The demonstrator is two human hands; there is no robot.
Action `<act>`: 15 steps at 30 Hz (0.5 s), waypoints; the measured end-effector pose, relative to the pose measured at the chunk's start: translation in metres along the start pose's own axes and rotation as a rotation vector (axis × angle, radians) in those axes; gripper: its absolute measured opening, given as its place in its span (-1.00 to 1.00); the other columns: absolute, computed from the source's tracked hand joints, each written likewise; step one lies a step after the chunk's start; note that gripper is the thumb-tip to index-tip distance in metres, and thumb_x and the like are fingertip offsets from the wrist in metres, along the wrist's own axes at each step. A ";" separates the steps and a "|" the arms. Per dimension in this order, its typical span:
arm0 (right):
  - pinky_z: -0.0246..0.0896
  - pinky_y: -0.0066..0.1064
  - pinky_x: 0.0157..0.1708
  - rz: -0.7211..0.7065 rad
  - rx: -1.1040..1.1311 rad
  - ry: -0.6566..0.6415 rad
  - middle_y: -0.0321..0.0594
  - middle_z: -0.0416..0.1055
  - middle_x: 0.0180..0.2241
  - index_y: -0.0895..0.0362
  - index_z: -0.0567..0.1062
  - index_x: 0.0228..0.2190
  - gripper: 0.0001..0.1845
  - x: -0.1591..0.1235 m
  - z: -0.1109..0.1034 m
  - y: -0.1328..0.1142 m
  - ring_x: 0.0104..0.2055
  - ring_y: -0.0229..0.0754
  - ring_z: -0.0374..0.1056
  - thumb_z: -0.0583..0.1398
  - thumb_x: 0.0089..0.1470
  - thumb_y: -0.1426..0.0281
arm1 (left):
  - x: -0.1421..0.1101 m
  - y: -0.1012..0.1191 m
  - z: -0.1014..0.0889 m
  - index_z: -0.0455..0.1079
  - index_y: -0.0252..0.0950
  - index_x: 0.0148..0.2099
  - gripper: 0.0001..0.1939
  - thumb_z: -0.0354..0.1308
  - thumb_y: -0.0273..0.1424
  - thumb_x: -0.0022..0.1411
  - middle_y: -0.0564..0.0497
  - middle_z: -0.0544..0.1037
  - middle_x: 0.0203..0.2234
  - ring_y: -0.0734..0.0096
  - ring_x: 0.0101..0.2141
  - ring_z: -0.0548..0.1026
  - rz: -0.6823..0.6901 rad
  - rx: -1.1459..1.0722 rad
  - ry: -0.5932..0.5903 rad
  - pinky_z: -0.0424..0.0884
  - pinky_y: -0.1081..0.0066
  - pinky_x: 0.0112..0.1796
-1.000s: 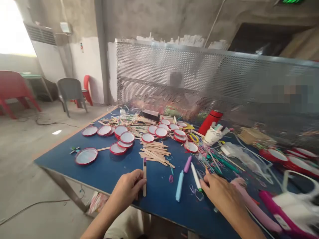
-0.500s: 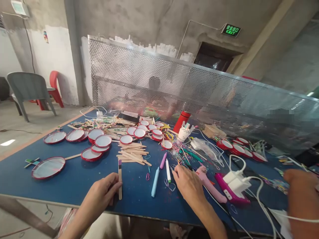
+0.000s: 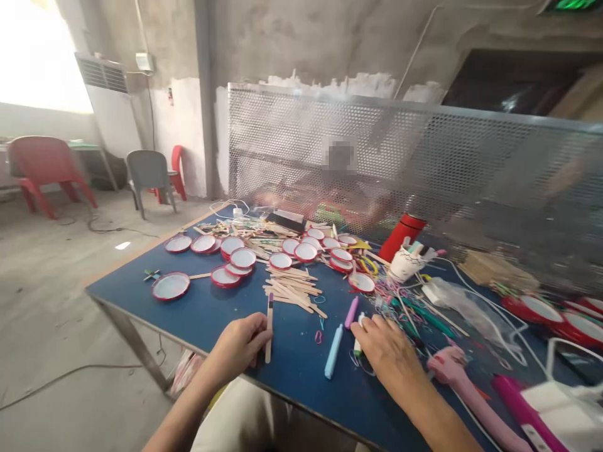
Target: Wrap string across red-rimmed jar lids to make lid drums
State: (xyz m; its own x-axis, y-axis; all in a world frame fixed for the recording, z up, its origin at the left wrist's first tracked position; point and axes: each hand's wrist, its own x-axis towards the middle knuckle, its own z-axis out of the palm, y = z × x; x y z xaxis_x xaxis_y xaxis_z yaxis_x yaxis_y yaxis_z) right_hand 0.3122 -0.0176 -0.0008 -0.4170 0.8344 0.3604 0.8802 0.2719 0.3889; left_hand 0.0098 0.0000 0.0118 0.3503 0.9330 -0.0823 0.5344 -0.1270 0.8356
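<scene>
Left hand pinching a purple-tipped wooden stick upright, left of the light-blue marker, right hand curled over the white marker right of it, grip unclear, purple marker lay just beyond the light-blue one.

We see a slim wooden stick, flat-sided with a rounded near end, pale and bare along most of its length and colored purple and dark at its far end. It points away from the near edge of our desk, close to that edge, pinched at the side by our left hand. To its right, a white marker with a green near end lies farther in from the same edge, also pointing away, its middle partly hidden under the fingers of our right hand.
</scene>
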 end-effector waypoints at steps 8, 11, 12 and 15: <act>0.08 -0.27 -0.39 -0.088 -0.129 0.098 -0.23 0.41 -0.52 0.09 0.49 -0.43 -0.78 0.000 -0.019 0.015 -0.46 -0.06 0.35 0.18 0.04 0.65 | -0.004 0.001 -0.001 0.11 -0.16 -0.40 -0.78 -0.08 -0.33 0.35 0.13 0.45 -0.62 0.38 -0.53 0.44 0.066 0.208 0.031 0.24 0.47 -0.41; 0.13 -0.32 -0.44 0.050 0.002 0.342 -0.22 0.43 -0.47 0.14 0.50 -0.26 -0.83 -0.003 -0.035 -0.006 -0.50 -0.14 0.36 0.11 0.21 0.54 | -0.004 -0.001 -0.001 0.13 -0.16 -0.39 -0.79 -0.07 -0.36 0.36 0.11 0.49 -0.57 0.36 -0.48 0.46 0.100 0.261 0.039 0.24 0.47 -0.40; 0.18 -0.34 -0.43 0.092 0.116 0.439 -0.22 0.46 -0.43 0.15 0.48 -0.19 -0.82 -0.003 -0.040 -0.020 -0.48 -0.16 0.39 0.09 0.26 0.50 | -0.004 -0.002 -0.001 0.14 -0.17 -0.39 -0.79 -0.07 -0.37 0.36 0.10 0.49 -0.55 0.35 -0.46 0.47 0.113 0.270 0.043 0.24 0.46 -0.40; 0.32 -0.38 -0.29 0.203 0.595 0.640 -0.22 0.51 -0.35 0.10 0.45 -0.17 -0.88 0.007 -0.048 -0.076 -0.36 -0.19 0.47 0.14 0.26 0.46 | -0.006 -0.004 0.000 0.18 -0.17 -0.36 -0.81 -0.07 -0.39 0.37 0.08 0.53 -0.52 0.31 -0.40 0.51 0.143 0.276 0.050 0.26 0.44 -0.36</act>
State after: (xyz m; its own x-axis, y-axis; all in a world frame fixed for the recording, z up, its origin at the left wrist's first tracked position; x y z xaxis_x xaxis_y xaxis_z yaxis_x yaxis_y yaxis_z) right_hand 0.2313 -0.0560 0.0128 -0.1304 0.5147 0.8474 0.8484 0.5003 -0.1733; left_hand 0.0054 -0.0046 0.0089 0.4022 0.9137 0.0578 0.6738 -0.3382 0.6570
